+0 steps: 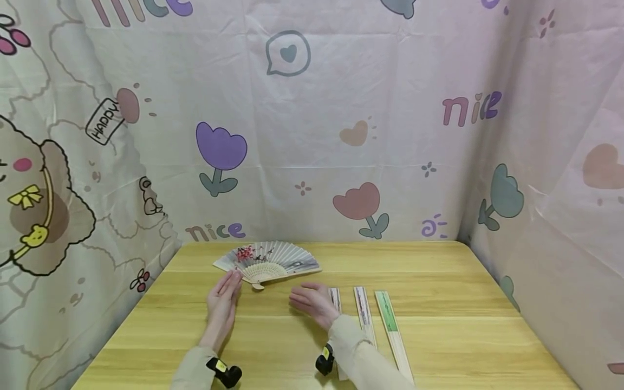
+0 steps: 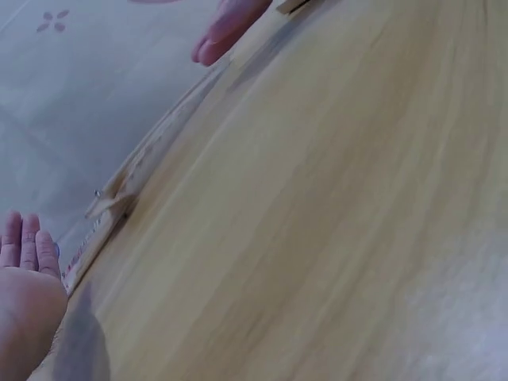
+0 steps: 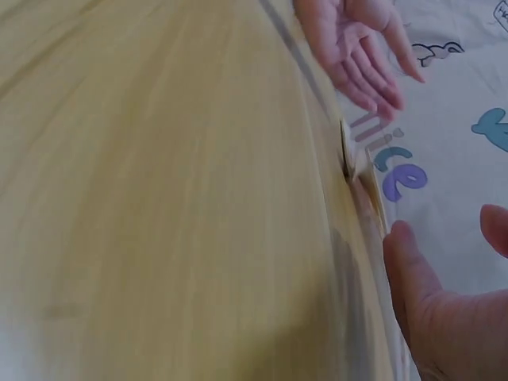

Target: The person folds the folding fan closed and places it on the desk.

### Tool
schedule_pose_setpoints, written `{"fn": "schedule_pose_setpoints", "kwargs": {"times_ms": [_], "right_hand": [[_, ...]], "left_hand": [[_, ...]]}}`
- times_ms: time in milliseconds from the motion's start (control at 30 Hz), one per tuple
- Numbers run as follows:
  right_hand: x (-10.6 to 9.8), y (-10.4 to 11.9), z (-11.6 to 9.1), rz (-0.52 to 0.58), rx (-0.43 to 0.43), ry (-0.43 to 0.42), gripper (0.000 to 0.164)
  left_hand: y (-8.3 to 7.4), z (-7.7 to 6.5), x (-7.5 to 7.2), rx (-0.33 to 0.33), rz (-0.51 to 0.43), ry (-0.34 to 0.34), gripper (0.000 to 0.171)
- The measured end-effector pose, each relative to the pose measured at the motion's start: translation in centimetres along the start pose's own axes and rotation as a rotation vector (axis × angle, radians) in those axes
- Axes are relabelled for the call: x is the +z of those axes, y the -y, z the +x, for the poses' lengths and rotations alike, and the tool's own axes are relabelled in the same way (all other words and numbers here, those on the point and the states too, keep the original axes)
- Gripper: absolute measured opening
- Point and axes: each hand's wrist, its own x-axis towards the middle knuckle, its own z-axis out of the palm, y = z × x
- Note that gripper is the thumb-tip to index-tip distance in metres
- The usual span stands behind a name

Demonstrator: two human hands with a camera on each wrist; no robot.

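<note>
An unfolded hand fan (image 1: 273,261) lies toward the back of the table, pale with pink blossoms and a light ribbed base. My left hand (image 1: 222,304) is just in front of the fan's left end, fingers straight, holding nothing; whether its fingertips touch the fan I cannot tell. In the right wrist view the same left hand (image 3: 357,51) shows its palm and extended fingers. My right hand (image 1: 314,303) is off the fan's right front, fingers straight and nothing in it. Beside it and partly behind its sleeve lie folded fans: one mostly hidden (image 1: 335,295), one purplish (image 1: 362,306), one green (image 1: 387,311).
The light wooden table (image 1: 453,336) has a printed cloth (image 1: 312,108) hanging behind it and at both sides. Black wrist cameras sit on both sleeves, one on the left (image 1: 225,372) and one on the right (image 1: 325,361).
</note>
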Motion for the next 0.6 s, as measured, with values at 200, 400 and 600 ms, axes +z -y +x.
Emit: {"fn": "schedule_pose_setpoints", "kwargs": {"times_ms": [200, 400, 600], "right_hand": [[1.4, -0.9, 1.9, 0.033, 0.014, -0.036, 0.049], [2.6, -1.8, 3.5, 0.117, 0.009, -0.104, 0.035], [4.5, -2.3, 5.2, 0.213, 0.044, -0.191, 0.034]], "left_hand": [[0.1, 0.3, -0.5, -0.028, 0.122, -0.003, 0.058], [0.2, 0.5, -0.7, -0.044, 0.199, -0.012, 0.066], [0.2, 0.5, -0.6, -0.071, 0.213, -0.028, 0.069]]}}
